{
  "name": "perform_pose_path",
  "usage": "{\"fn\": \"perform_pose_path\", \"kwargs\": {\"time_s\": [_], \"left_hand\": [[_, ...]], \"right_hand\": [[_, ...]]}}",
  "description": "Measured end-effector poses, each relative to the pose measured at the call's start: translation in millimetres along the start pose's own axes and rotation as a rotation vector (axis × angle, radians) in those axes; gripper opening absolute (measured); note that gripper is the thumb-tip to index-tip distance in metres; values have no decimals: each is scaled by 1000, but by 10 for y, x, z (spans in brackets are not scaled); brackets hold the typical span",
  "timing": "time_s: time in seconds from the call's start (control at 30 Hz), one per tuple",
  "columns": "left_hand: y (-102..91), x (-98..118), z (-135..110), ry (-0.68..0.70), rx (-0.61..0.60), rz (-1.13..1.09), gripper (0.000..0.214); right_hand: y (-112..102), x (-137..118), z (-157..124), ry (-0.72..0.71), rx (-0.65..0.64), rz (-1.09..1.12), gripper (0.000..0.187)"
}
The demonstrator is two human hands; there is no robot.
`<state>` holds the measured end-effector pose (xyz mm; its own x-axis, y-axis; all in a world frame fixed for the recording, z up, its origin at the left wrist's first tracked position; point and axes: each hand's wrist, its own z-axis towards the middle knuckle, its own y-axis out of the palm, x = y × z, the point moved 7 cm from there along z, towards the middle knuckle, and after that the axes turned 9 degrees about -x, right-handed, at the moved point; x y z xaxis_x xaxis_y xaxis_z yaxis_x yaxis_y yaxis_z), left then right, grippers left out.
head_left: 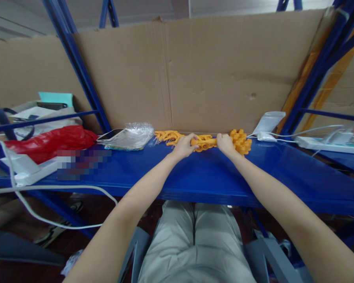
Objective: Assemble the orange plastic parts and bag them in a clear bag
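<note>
Between my two hands, at the back of the blue shelf, lies a yellow-orange plastic piece (208,142) with rounded, ring-like parts along its lower side. The thumb and fingers of my left hand (183,146) are curled around its left end. My right hand (225,144) is closed on its right end, and the fingers hide what they grip there. Just left of my left hand are branched yellow-orange pieces (168,137). A knobbly cluster of yellow-orange parts (241,142) stands right beside my right hand. The exact kind of these parts cannot be made out.
A tall cardboard sheet (206,74) backs the blue shelf (200,177). Left are a phone (111,135), clear plastic packaging (137,135), a red bag (56,141) and a white cable (61,188). Right are a white packet (268,124) and a power strip (330,144).
</note>
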<state>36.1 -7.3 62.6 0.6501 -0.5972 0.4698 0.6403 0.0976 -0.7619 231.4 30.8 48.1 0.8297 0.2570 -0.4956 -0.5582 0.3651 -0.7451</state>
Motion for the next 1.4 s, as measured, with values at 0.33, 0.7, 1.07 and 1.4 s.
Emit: {"fn": "perform_pose_path", "kwargs": {"time_s": [0.33,0.7,1.07,1.4], "left_hand": [[124,-202,31,-164,-93,-384,25],[174,-177,35,-111,-112,-415,27],[-9,-16,43,43,64,-78,24],[223,-107,22,-148,-180,-574,24]], "right_hand": [[-272,-293,-196,-71,106,17,51],[-217,-218,-176,3,124,-51,59],[-137,-61,-95,88,56,179,55],[-288,-273,-209,-136,165,-72,56]]}}
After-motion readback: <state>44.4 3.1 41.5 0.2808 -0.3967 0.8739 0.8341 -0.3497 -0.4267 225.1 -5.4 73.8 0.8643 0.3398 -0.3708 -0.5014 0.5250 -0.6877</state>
